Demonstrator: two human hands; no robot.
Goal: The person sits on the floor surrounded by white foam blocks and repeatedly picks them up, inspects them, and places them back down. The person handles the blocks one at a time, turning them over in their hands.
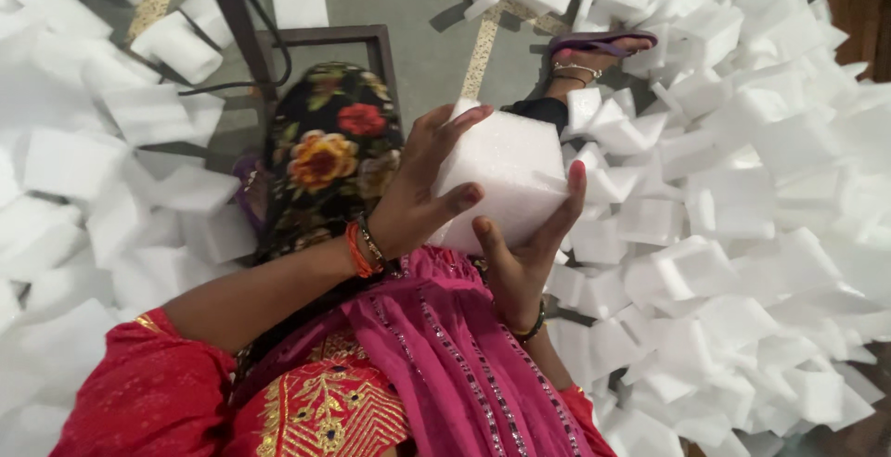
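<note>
Foam blocks (742, 141) heaped across grey floor (418, 39).

Foam blocks (742, 188) lie heaped around metal frame (316, 44).

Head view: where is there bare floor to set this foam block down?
Bare grey floor shows only at top centre, between the dark metal frame and the sandalled foot. Foam pieces crowd the right side and the left side. Both the left hand and right hand hold the block.
</note>
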